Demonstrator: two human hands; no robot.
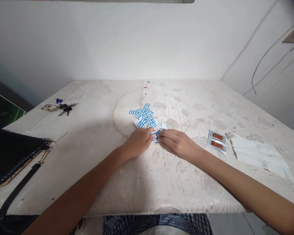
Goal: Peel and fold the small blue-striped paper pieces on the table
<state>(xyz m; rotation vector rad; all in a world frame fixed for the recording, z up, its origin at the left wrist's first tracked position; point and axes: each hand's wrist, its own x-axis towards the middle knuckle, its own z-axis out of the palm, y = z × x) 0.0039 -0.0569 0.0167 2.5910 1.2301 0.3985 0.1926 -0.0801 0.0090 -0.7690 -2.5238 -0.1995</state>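
Note:
My left hand (139, 141) and my right hand (178, 142) meet near the middle of the table. Both are closed, fingertips pinching a small white piece of paper with blue print (156, 134) between them. Just beyond the fingers lies a loose pile of small blue-and-white cut pieces (145, 115), some overlapping a white sheet beneath. A tiny plain white square (163, 126) rests by my right fingertips. The exact marks on the held piece are partly covered by my fingers.
A foil blister pack with two red-brown tablets (217, 145) and a white cloth or paper sheet (262, 157) lie at right. Keys (66, 107) and a blue scrap (59, 101) sit at left, behind a black bag (17, 156). A wall (147, 42) borders the table's (176, 182) far edge.

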